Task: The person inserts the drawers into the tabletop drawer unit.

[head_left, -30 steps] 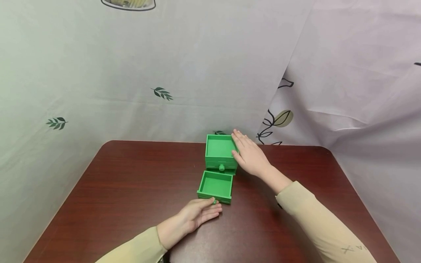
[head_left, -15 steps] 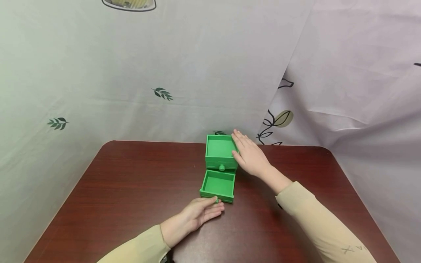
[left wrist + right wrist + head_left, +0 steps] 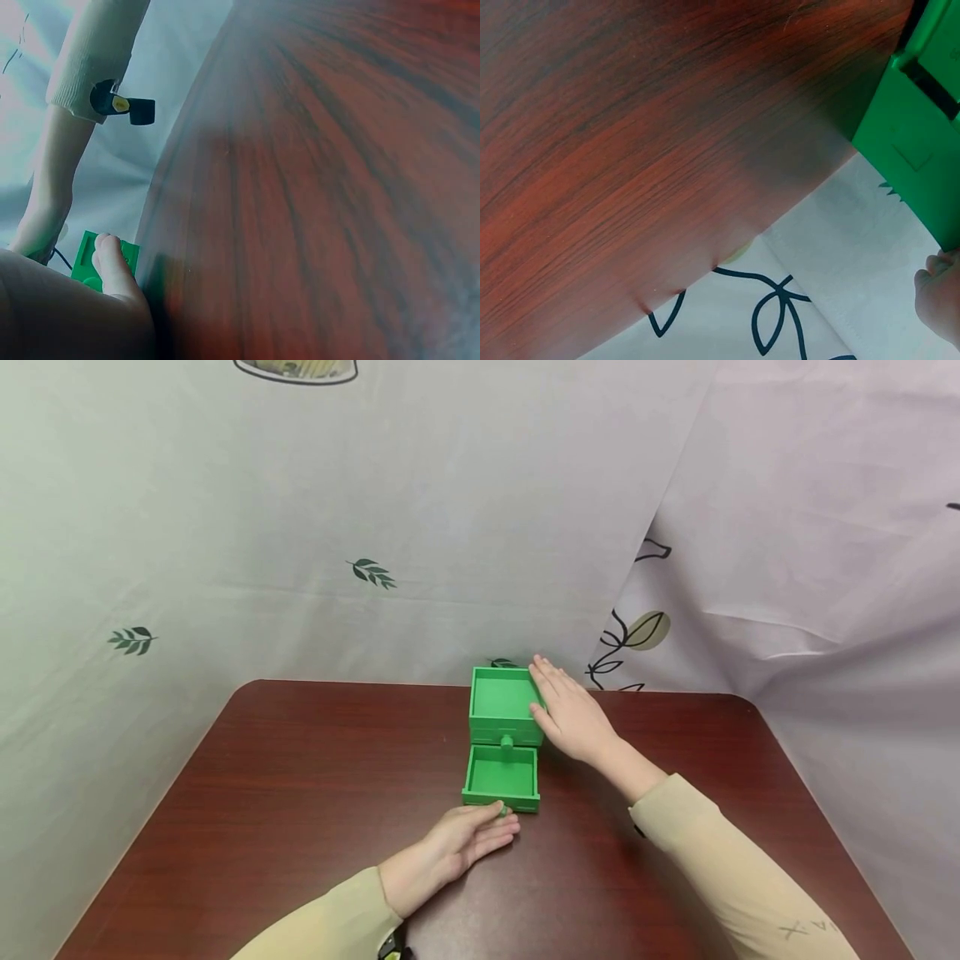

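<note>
A small green cabinet point(image 3: 506, 697) with an open-topped tray on it stands near the table's back edge. Its lower drawer point(image 3: 501, 774) is out in front, with nothing inside, its back end right at the cabinet front below the upper drawer's round knob point(image 3: 507, 742). My left hand point(image 3: 468, 843) pinches the lower drawer's knob point(image 3: 503, 810) between thumb and fingers, the other fingers extended. My right hand point(image 3: 576, 720) lies with straight fingers along the cabinet's right side and top rim. In the right wrist view, the green side wall point(image 3: 904, 142) shows beside the fingertips.
The reddish-brown wooden table point(image 3: 315, 793) spreads around the cabinet. A pale cloth point(image 3: 435, 510) with leaf prints hangs close behind its back edge. Dark straps with cameras sit at the wrists, one seen as a black clip point(image 3: 124, 105).
My left hand has moved forward and slightly right with the lower drawer, which has straightened and come closer under the cabinet front. My right hand has stayed in place.
</note>
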Motion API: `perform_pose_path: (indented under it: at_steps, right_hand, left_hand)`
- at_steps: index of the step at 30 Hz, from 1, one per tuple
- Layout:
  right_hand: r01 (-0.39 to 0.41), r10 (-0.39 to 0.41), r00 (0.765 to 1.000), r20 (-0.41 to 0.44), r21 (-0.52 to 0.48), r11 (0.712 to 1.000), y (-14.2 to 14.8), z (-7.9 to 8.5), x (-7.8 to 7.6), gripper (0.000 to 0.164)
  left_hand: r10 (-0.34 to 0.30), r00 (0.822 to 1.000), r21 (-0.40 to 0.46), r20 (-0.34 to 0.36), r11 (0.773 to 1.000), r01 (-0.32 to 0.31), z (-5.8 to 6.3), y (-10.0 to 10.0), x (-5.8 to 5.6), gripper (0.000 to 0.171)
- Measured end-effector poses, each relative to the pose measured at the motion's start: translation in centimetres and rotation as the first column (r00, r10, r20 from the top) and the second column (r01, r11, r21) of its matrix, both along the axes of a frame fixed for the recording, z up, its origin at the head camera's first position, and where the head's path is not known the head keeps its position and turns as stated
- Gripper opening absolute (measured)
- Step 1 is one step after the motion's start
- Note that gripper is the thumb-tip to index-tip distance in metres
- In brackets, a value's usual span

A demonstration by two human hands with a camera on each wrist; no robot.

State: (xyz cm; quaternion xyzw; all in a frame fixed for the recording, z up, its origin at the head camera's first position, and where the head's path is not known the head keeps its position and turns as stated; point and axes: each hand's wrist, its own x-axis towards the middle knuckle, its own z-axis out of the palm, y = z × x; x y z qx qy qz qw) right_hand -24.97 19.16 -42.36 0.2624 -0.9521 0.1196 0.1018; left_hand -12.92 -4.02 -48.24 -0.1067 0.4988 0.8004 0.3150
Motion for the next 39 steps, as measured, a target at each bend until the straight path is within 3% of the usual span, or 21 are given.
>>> perform_pose_path:
  at_steps: [22, 39]
  right_hand:
    - [0.005, -0.005, 1.0, 0.001, 0.009, 1.0, 0.2, -0.2, -0.3, 0.066]
    - [-0.001, 0.001, 1.0, -0.017, -0.007, 1.0, 0.0, -0.4, -0.1, 0.066]
  left_hand:
    - [0.024, 0.999, -0.024, -0.026, 0.999, -0.025, 0.0, 1.1, -0.3, 0.04]
    - [0.072, 0.997, 0.009, -0.037, 0.997, -0.072, -0.2, 1.0, 0.0, 0.038]
